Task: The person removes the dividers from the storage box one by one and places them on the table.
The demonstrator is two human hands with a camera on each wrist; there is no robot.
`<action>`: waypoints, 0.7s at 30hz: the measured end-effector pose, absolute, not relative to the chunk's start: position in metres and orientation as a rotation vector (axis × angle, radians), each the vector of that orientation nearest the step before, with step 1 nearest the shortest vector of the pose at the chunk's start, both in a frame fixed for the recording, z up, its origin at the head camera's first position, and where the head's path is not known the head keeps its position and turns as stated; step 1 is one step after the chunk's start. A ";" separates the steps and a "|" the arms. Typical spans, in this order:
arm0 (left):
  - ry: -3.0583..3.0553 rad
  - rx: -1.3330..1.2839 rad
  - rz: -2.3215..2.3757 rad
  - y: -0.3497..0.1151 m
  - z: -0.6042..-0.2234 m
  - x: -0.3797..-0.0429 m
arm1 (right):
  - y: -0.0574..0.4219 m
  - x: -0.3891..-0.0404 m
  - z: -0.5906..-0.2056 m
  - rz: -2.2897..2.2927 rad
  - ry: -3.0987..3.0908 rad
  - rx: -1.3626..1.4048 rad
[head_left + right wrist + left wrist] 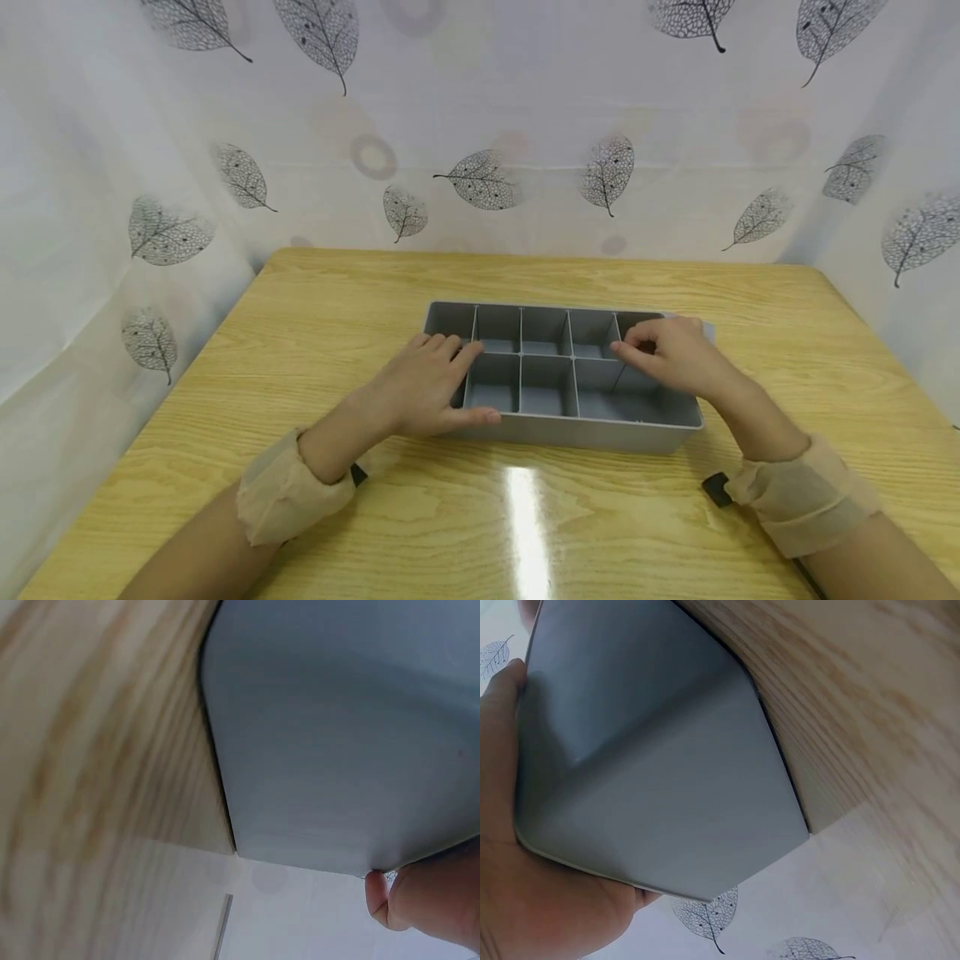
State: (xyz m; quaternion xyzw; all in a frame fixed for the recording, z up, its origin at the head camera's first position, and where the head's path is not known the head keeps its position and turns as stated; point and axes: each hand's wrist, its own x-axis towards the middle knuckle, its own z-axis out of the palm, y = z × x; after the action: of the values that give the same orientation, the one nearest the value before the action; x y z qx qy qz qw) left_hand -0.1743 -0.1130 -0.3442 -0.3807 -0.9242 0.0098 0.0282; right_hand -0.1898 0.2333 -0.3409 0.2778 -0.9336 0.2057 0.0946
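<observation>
A grey divided box [577,427] lies lengthwise on the table, its compartments in two rows. My left hand [431,387] rests across its left end, thumb along the front rim and forefinger reaching the first divider. In the left wrist view the palm lies along the rim of the box [675,795]. My right hand [678,354] is over the back right part, its thumb and forefinger curled together at the last back-row divider [617,323]. The thumb overlaps that divider; the other fingertips are hidden. In the right wrist view a finger [379,900] shows at the rim.
A light grey flat piece [708,332] shows beyond the right hand at the back right corner. The wooden table [360,292] ends at a leaf-patterned curtain [525,100]. Both wrists wear beige wraps [288,492] with small black devices [717,490]. A cable runs by the right forearm.
</observation>
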 end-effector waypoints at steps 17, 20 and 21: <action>-2.845 -1.156 0.022 -0.112 -0.345 -0.173 | 0.226 -0.190 -0.340 0.532 -2.635 0.673; -2.841 -1.156 0.025 -0.113 -0.345 -0.173 | 0.225 -0.189 -0.339 0.508 -2.598 0.679; -2.839 -1.156 0.026 -0.113 -0.345 -0.173 | 0.225 -0.189 -0.338 0.501 -2.585 0.681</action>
State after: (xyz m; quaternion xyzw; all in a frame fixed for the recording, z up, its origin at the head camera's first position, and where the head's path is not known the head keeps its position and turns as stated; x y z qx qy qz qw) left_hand -0.1728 -0.1127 -0.3452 -0.3769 -0.9254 0.0086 0.0379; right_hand -0.1894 0.2253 -0.3384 0.2447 -0.9294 0.1803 0.2092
